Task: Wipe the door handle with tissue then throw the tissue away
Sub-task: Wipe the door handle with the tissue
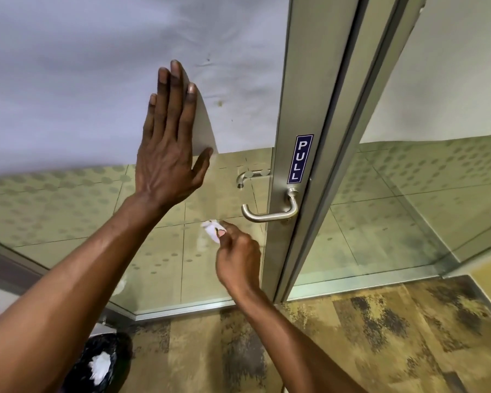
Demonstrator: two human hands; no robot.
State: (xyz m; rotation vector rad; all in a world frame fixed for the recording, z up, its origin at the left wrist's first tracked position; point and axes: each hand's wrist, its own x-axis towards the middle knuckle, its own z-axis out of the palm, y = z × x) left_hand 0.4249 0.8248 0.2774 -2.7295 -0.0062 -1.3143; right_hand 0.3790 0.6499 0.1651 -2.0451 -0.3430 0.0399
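A silver lever door handle sticks out from the metal frame of a glass door, under a blue PULL sticker. My right hand pinches a small crumpled white tissue just below and left of the handle, a little apart from it. My left hand is flat against the glass door with its fingers spread, holding nothing. A bin with a black liner stands on the floor at the bottom left, with white tissue inside.
The glass door has a frosted upper panel and dotted lower glass. A second handle shows through the glass on the far side. Patterned brown carpet covers the floor on my side.
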